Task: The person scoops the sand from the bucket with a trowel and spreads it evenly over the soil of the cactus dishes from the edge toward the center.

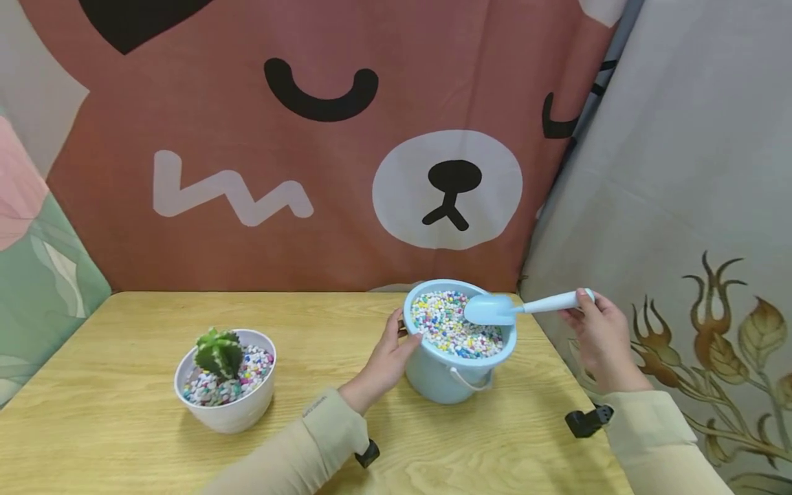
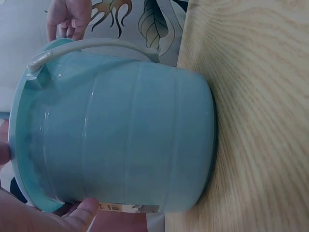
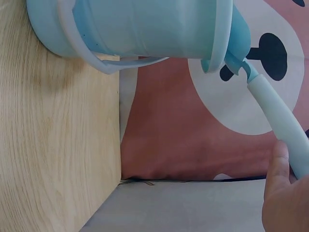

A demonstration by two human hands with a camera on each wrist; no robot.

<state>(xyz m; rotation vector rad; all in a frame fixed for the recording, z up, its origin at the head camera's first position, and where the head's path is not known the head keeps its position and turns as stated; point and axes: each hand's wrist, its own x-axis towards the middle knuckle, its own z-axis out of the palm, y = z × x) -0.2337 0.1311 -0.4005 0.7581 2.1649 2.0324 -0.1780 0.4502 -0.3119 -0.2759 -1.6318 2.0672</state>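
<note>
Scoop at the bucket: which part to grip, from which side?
Probably best to take the scoop by its handle, from the right. The handle is long, slim and juts out past the bucket's rim on that side, while the wider blade sits over the beads. The right hand already holds the handle near its outer end.

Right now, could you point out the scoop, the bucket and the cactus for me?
Scoop (image 1: 491,311), head view: on its blade.
Bucket (image 2: 120,130), left wrist view: on its outer wall.
Cactus (image 1: 219,355), head view: on its green body.
</note>
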